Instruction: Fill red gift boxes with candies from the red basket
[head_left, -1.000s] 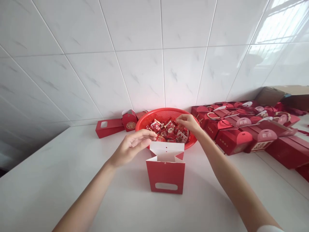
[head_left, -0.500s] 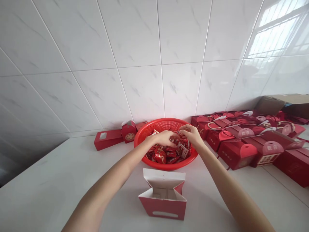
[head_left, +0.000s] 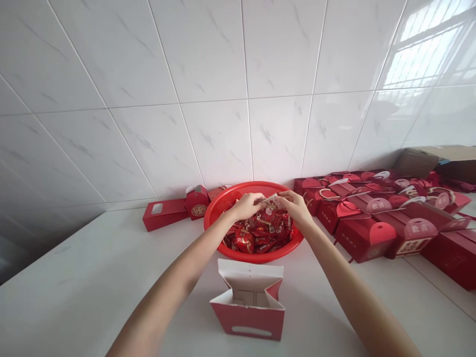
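Over a red plastic basket (head_left: 254, 257) full of red-wrapped candies (head_left: 260, 232), my two hands come close together. Between their fingertips is a small whitish wrapped candy (head_left: 272, 198). My left hand (head_left: 248, 205) is closed, pinching its left side. My right hand (head_left: 294, 206) has its fingers closed at the other side of it. In front of the basket a red gift box (head_left: 248, 320) stands with its top open, showing a white inside. Its bottom is visible and neither hand touches it.
Many red gift boxes (head_left: 366, 235) with rounded handle tabs crowd the right side. A red box lying flat (head_left: 166, 214) and a smaller red box (head_left: 197, 202) sit left of the basket. A brown carton (head_left: 449, 153) is at far right, against the tiled wall (head_left: 219, 139).
My left hand has risen from among the candies, and both hands now meet at a whitish wrapped candy above the basket. The open gift box stays standing in front.
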Motion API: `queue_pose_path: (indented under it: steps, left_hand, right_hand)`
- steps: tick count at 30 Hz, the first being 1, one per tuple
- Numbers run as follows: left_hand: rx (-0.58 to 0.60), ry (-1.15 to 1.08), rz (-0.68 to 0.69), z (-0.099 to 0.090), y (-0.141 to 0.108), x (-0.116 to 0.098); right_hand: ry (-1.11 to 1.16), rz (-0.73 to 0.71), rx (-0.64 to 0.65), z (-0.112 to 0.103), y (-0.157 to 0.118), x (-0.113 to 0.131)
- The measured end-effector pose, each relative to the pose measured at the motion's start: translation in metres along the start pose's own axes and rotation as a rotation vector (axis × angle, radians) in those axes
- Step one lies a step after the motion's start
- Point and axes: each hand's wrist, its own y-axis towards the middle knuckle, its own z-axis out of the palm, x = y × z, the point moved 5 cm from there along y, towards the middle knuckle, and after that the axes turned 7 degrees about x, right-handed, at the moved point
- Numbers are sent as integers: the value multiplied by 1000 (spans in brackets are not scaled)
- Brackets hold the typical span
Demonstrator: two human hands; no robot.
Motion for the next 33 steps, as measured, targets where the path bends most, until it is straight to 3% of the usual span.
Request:
queue_pose_path:
  steps: [4, 7, 12, 18, 22, 29, 33]
  left_hand:
    - [-62, -166, 54, -5, 2, 6]
    - [-47, -243, 89, -4, 2, 5]
    - [-4, -254, 104, 0, 0, -4]
    - [-7, -112, 50, 2, -1, 1]
    - [131, 2, -3, 16, 1, 6]
    - [269, 383, 183, 47, 8, -18]
    - [369, 520, 217, 64, 21, -27]
  right_hand:
    - [76, 38, 57, 5, -3, 2]
    - [122, 30, 114, 8, -3, 3]
    - [184, 1, 86, 5, -3, 4]
    - [258, 10, -21, 2, -4, 7]
    - [338, -20, -117, -4, -4, 7]
    - [374, -34, -185, -13, 2, 2]
    - [419, -16, -220, -14, 3, 0]
